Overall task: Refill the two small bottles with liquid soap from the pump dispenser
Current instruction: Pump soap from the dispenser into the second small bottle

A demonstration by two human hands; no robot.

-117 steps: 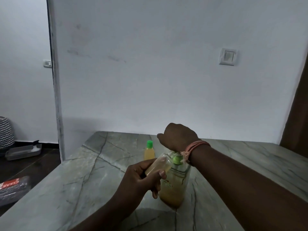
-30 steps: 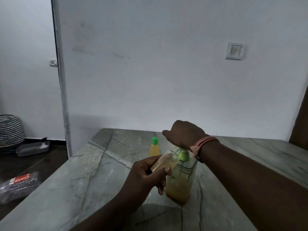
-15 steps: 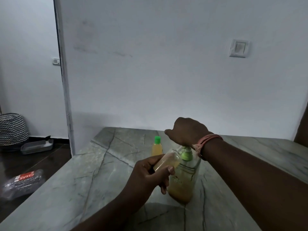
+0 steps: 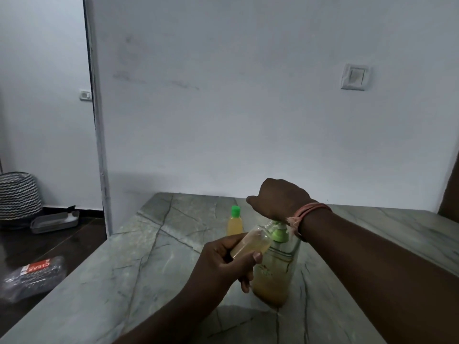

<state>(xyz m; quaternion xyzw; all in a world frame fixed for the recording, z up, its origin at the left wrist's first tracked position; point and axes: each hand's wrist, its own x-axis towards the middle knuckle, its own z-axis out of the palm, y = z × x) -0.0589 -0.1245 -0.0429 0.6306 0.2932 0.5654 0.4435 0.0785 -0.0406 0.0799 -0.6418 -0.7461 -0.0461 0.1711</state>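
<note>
two hands filling one small bottle at the pump dispenser [image 4: 273, 266] on the tabletop [image 4: 149, 264].
left hand [image 4: 223, 261] grasps the tilted open bottle [image 4: 250, 244] near the nozzle; right hand [image 4: 280, 197] presses the pump head, grip hidden. press slowly, mouth under spout. capped bottle [image 4: 235, 220] stands behind.

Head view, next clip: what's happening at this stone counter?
A person is refilling a small uncapped bottle with soap. The left hand holds it tilted, its mouth up by the green nozzle of the pump dispenser, while the right hand rests on top of the pump head. The held bottle looks mostly full of yellow liquid. A second small bottle, green cap on, stands behind on the counter.
</note>
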